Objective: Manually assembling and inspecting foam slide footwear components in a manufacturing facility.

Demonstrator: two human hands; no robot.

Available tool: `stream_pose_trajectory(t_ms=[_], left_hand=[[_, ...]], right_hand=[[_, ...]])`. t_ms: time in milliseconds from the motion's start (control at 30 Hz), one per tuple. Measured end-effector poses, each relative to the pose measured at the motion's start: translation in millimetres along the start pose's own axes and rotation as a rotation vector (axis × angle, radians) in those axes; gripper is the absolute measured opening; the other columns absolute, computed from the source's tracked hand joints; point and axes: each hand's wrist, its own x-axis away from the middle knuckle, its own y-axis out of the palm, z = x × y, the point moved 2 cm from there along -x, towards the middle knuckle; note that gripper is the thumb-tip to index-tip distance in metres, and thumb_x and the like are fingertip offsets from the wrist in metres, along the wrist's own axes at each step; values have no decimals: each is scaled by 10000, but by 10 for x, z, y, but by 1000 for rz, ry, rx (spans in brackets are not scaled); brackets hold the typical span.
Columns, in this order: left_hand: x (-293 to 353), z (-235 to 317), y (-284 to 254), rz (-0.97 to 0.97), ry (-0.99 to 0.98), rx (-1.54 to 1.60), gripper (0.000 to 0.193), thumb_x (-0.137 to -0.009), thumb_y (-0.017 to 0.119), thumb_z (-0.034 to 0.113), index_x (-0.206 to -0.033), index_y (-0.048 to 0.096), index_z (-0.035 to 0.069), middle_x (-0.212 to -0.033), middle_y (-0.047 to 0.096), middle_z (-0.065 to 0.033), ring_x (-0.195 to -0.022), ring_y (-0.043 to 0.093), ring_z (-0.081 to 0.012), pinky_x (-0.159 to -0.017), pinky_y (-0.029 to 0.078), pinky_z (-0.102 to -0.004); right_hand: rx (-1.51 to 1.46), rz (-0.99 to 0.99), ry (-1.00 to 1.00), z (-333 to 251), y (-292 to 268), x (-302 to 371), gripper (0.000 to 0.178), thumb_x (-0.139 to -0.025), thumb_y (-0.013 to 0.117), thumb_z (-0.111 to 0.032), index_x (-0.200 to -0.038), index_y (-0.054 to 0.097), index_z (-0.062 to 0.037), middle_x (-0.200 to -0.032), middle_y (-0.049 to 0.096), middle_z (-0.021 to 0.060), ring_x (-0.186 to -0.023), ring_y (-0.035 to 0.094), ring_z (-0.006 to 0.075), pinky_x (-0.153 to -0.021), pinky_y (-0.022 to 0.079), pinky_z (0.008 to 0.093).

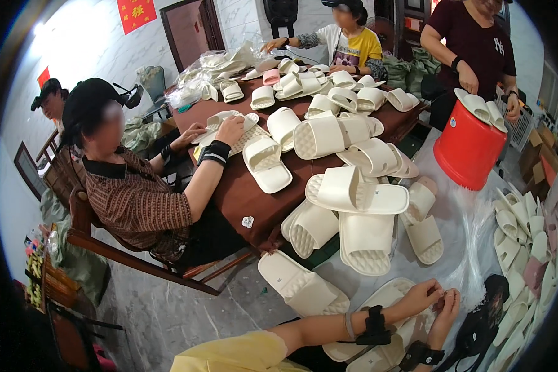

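Observation:
Near the lower right, my left hand [420,297] and my right hand [445,310] meet with fingertips pinched close together. Whatever lies between them is too small to make out. Beneath my wrists rest cream slippers [397,286] with padded insoles, partly hidden by my arms. Just beyond my hands, a bundle of thin clear plastic strands [475,248] spreads over the grey table. A black mesh bag or cap [493,304] lies to the right of my right hand.
More cream slippers [356,192] pile up ahead, reaching onto a brown-covered table [242,204]. A red plastic bucket [468,149] bears slippers, with a co-worker's hands beside it. At left, a seated person [142,198] handles a slipper. Many slippers [521,248] heap at right.

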Motion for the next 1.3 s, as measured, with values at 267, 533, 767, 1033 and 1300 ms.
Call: stream_pose_trajectory(t_ms=[267,533,767,1033,1300], left_hand=[[35,-94,-34,-32,-49,18,184,-880,490,183,-855,519,3,-723,487,4,-702,415,-68,-632,357,-222],[20,10,-49,-28,-127,-95,193,-878,503,198,-897,535,9,-777,508,13,-726,442,-65,-657,376,-217],[72,-19,-48,-15,-120,58,172,-872,512,178,-910,535,12,-837,526,-9,-789,466,-76,-716,392,-219],[44,-79,-73,-6,-144,81,158,-863,510,142,-910,540,-5,-850,552,-26,-805,493,-87,-744,397,-228],[61,29,-63,-46,-142,77,168,-864,512,144,-885,544,-19,-833,561,-28,-786,502,-88,-727,406,-232]], right_hand=[[-16,21,-21,-73,34,46,131,-868,486,-193,-883,490,-64,-686,418,-43,-567,363,39,-492,286,181],[19,35,-23,-190,51,71,142,-858,496,-175,-836,482,-36,-656,391,-17,-567,357,65,-515,300,207],[40,-21,-8,-201,37,90,161,-861,494,-183,-836,494,-24,-674,431,-4,-592,384,71,-529,321,220],[-45,-15,33,-154,71,45,135,-856,510,-158,-877,518,-25,-712,489,-4,-593,415,67,-537,342,206],[-51,-61,49,-115,14,49,129,-857,514,-154,-867,516,-26,-707,487,1,-599,418,68,-540,344,208]])
